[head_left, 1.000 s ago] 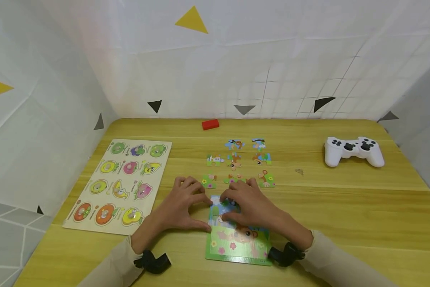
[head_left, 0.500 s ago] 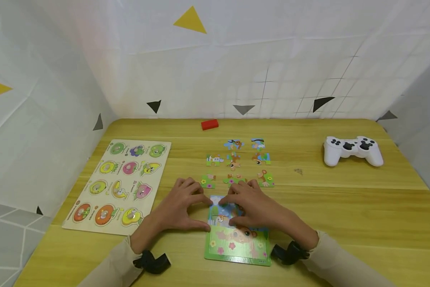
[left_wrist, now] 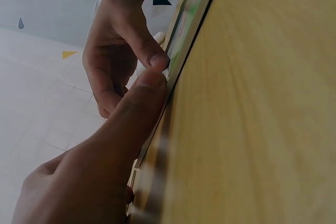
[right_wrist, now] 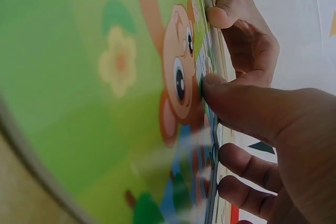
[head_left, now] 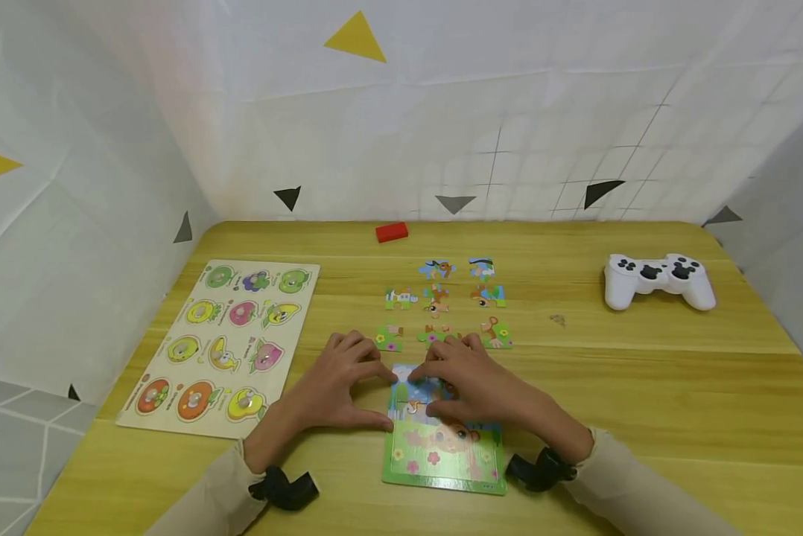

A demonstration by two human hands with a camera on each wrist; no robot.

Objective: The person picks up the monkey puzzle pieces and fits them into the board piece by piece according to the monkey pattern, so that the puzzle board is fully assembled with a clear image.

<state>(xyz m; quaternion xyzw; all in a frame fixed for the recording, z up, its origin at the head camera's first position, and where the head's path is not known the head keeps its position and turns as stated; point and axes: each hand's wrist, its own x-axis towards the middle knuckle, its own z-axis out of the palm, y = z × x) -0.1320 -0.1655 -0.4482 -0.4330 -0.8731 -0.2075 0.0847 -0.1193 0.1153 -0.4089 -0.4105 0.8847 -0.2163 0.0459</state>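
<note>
Touching one green board (head_left: pixel 442 485): left fingers (head_left: pixel 372 370) spread wide; right fingers (head_left: pixel 431 368) bent, can't tell if pinching.
Loose puzzle pieces (head_left: pixel 436 304): eight, middle.

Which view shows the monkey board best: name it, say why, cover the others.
The head view: the monkey board appears nearly whole from above, though the right hand covers part. The right wrist view shows its printed face close but cropped; the left wrist view, mainly its edge.
</note>
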